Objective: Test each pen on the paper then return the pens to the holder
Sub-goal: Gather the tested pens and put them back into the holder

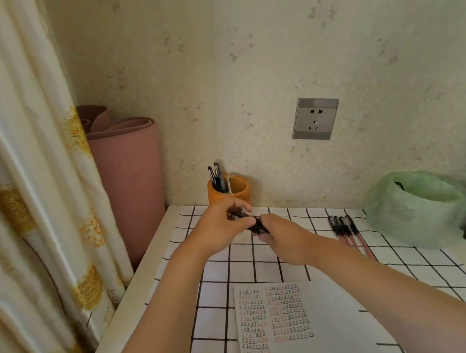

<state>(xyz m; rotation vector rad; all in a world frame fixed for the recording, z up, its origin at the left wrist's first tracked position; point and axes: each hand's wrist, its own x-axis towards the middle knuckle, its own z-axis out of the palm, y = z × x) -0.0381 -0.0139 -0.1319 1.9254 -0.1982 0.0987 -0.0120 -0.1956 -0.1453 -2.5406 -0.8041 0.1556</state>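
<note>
1. While both hands meet in the air over the bench (241,264), the left hand (222,223) has its fingers (234,205) curled and clamped on the barrel of a pen (241,213).
2. The right hand (284,238) faces it, and its fingers (269,219) are pinched together on the dark end (257,227) of the same pen. Whether that dark piece is a cap seated on the pen cannot be told.
3. Just beyond the left fingers, against the wall, stands the orange holder (228,195) with a few dark pens (217,178) upright inside it.
4. To the right of the right fingers, apart from them, four capped pens (347,233) lie side by side on the checked cloth, dark ends pointing toward the wall.
5. Farther right of those sits a green plastic bag (416,208).
6. Nearer the person than the fingers, between the forearms, the paper (283,314) lies flat on the bench, with rows of small black and red test marks in two columns.
</note>
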